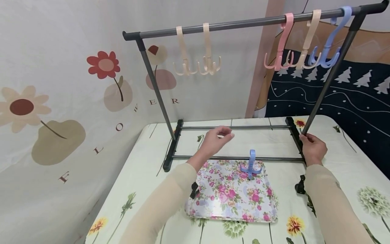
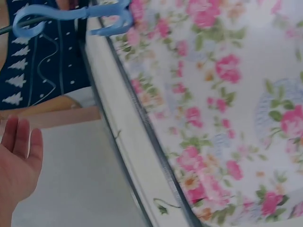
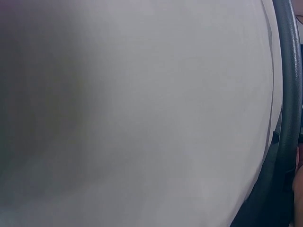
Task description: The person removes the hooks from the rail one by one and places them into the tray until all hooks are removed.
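A dark grey hanging rack (image 1: pixel 237 24) stands on the table, with its top bar across the head view. My right hand (image 1: pixel 313 149) grips the foot of the rack's right post (image 1: pixel 324 89). Over the rack's base, my left hand (image 1: pixel 214 140) hovers with loosely bent fingers and nothing in them; its fingers (image 2: pixel 22 137) also show in the left wrist view. A blue four-prong hook (image 1: pixel 251 166) is at the back right of a floral tray (image 1: pixel 226 203). From the bar hang a pink hook (image 1: pixel 283 44), a blue hook (image 1: pixel 332 40) and several beige hooks (image 1: pixel 208 51).
A flower-print cloth (image 1: pixel 146 203) covers the table. Pale curtain fabric (image 1: pixel 91 27) with flowers and letters rises on the left. Dark blue fabric with white trees (image 1: pixel 344 76) hangs on the right. Black straps or clips (image 1: pixel 300 185) lie near the right forearm.
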`<act>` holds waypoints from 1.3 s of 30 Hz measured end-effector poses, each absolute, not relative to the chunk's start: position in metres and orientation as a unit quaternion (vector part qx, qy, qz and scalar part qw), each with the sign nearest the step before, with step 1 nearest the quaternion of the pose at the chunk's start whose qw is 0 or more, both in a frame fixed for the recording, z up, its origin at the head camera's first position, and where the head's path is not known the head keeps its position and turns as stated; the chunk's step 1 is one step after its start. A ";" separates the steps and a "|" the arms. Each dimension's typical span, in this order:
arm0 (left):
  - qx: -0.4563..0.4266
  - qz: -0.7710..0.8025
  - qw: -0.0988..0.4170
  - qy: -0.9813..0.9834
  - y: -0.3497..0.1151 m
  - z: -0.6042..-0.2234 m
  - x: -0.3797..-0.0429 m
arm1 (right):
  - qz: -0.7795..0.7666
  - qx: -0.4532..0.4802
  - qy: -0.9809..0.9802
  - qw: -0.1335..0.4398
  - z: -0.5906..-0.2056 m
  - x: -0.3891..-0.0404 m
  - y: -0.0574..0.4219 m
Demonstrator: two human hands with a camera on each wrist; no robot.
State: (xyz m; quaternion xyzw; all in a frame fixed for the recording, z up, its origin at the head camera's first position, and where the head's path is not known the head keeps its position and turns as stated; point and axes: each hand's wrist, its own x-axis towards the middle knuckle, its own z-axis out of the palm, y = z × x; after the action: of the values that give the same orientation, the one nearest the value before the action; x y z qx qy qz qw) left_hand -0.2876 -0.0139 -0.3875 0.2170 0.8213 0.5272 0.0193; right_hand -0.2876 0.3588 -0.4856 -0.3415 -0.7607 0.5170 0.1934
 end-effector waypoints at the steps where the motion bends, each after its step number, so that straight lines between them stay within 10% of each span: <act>1: 0.214 0.536 0.006 0.817 -0.015 -0.384 -0.289 | 0.518 -0.341 -0.760 0.193 -0.485 -0.288 0.358; 23: 0.059 0.626 -0.385 0.675 -0.052 -0.298 -0.324 | 0.515 -0.337 -0.764 0.194 -0.486 -0.288 0.358; 39: 0.066 0.580 -0.430 0.689 -0.060 -0.228 -0.343 | 0.516 -0.341 -0.762 0.193 -0.484 -0.286 0.358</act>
State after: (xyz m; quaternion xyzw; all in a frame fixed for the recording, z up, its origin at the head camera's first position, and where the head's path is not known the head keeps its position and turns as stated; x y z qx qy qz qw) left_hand -0.3425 -0.0596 -0.2283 0.0656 0.6892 0.5796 -0.4298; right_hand -0.2859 0.3579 -0.4840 -0.3405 -0.7623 0.5155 0.1929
